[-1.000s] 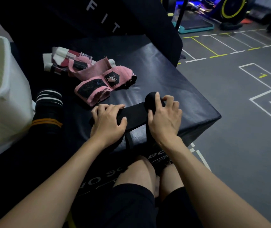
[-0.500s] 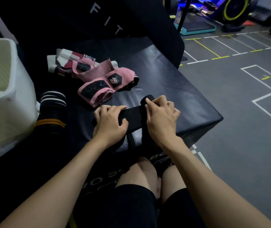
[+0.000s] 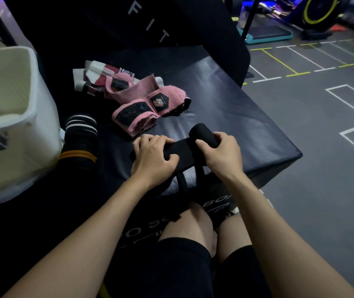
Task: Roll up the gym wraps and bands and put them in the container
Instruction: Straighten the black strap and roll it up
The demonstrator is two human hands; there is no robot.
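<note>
The black wrap (image 3: 184, 153) lies across the near edge of the pad (image 3: 231, 117), just in front of your knees, with its rolled end (image 3: 204, 134) standing up at the right. Your right hand (image 3: 221, 155) curls round that roll, thumb on its near side; your left hand (image 3: 154, 155) presses the flat stretch down, fingers bent over its far edge. It looks soft, light and limp, so the roll likely loosens if you let go: keep hold of the roll itself and keep the tail taut. Two narrow straps (image 3: 182, 181) hang off the edge. Further out you have two pink wraps (image 3: 150, 106), a red-and-white bundle (image 3: 94, 76) I can't count, one striped black roll (image 3: 79, 143), and one white container (image 3: 10, 117) at the left
</note>
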